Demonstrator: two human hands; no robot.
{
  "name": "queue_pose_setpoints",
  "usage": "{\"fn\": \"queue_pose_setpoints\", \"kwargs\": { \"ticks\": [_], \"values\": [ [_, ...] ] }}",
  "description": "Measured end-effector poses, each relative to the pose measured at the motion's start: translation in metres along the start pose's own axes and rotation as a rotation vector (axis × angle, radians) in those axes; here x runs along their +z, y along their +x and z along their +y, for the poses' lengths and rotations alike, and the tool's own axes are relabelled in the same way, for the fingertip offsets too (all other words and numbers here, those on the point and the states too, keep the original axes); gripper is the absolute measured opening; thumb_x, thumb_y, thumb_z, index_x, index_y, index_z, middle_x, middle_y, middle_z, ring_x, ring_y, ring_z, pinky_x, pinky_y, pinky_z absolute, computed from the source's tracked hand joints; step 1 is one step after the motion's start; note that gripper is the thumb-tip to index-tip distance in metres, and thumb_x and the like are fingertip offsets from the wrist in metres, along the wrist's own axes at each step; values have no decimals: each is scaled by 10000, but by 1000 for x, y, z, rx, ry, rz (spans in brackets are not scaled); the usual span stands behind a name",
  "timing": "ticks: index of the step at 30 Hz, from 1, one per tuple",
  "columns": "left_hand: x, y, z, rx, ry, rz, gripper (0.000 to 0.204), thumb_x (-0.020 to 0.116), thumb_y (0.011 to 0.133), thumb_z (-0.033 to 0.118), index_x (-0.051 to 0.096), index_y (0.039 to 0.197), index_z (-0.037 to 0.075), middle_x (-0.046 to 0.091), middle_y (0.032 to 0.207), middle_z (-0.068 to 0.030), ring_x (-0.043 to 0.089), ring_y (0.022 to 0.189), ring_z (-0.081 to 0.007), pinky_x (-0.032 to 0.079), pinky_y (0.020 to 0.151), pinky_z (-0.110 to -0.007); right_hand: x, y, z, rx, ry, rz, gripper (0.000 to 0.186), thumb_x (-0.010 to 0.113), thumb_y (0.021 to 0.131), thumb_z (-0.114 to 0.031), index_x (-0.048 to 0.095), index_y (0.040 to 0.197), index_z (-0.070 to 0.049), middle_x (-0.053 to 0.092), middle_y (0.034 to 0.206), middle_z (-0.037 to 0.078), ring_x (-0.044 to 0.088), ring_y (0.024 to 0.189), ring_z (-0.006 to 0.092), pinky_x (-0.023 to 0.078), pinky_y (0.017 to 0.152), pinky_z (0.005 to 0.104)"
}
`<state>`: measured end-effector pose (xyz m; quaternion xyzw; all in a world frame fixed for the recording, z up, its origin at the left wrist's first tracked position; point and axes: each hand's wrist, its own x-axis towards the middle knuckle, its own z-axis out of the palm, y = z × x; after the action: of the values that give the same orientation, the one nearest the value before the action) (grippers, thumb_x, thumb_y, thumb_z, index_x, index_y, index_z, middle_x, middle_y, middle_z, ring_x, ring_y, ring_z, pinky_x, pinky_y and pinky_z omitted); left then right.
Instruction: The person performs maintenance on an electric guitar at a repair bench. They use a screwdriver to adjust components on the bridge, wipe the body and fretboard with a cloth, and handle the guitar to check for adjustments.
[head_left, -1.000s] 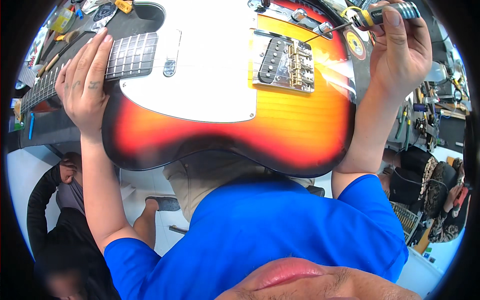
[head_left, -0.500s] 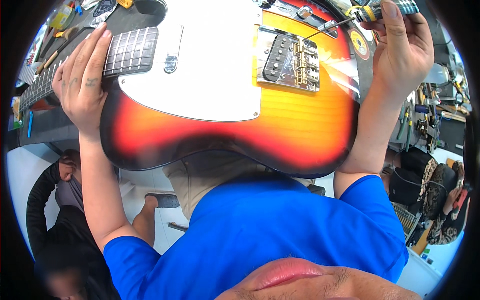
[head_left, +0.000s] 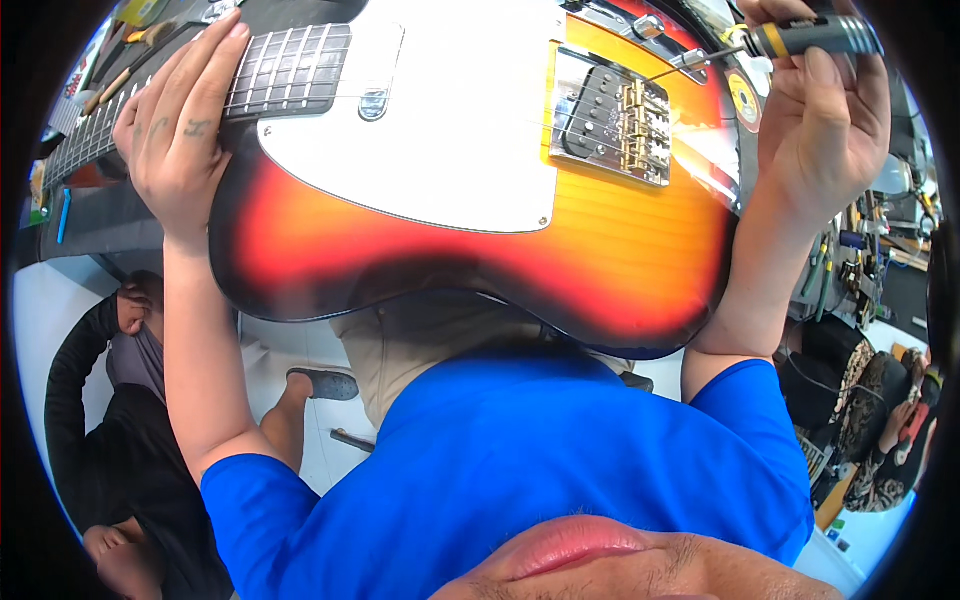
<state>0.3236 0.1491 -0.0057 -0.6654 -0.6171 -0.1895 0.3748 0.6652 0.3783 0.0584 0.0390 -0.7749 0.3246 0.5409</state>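
Observation:
A sunburst electric guitar (head_left: 620,245) with a white pickguard (head_left: 460,140) lies in front of me, its neck pointing left. My left hand (head_left: 180,140) rests over the fretboard (head_left: 290,72), fingers stretched flat across the strings and the thumb hidden. At the upper right, my right hand (head_left: 825,125) pinches the grey and yellow handle of a screwdriver (head_left: 815,38). Its thin shaft runs left and down to the rear of the bridge (head_left: 610,115), beside the gold saddles (head_left: 645,125). Whether the tip sits in a screw is too small to tell.
Tools lie on the dark bench (head_left: 110,225) at left, with a blue stick (head_left: 65,215) near its edge. Pliers (head_left: 815,265) and other tools crowd the right. A seated person in black (head_left: 150,440) is at lower left; another person's hand (head_left: 895,425) shows at right.
The guitar has shifted right and slightly up in view, both hands with it. My right thumb has moved from across the screwdriver handle to below it. The shaft still reaches the bridge.

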Motion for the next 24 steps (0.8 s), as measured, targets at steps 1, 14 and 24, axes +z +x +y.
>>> {"fn": "queue_pose_setpoints", "kwargs": {
  "ticks": [1, 14, 24],
  "values": [
    [-2, 4, 1, 24, -13, 11, 425, 696, 921, 199, 744, 1327, 83, 756, 1323, -69, 704, 1197, -221, 454, 1043, -348, 12, 1, -10, 78, 3, 38, 514, 723, 957, -30, 559, 1433, 71, 731, 1090, 142, 724, 945, 208, 595, 883, 332],
    [-5, 18, 16, 100, 24, 202, 390, 797, 787, 217, 756, 1104, -6, 771, 1139, -185, 738, 1047, -325, 480, 920, -423, -23, -20, 4, 456, -36, -55, 529, 817, 852, 60, 623, 1342, 108, 748, 1032, 154, 705, 912, 184, 611, 836, 319],
    [-2, 17, 15, 77, 7, 240, 356, 798, 793, 191, 760, 1088, -5, 773, 1121, -176, 738, 1039, -317, 482, 909, -416, -37, -18, 6, 482, -23, -113, 413, 804, 885, 22, 669, 1262, 121, 575, 1475, 308, 777, 947, 256, 656, 867, 377]
  ]
}}
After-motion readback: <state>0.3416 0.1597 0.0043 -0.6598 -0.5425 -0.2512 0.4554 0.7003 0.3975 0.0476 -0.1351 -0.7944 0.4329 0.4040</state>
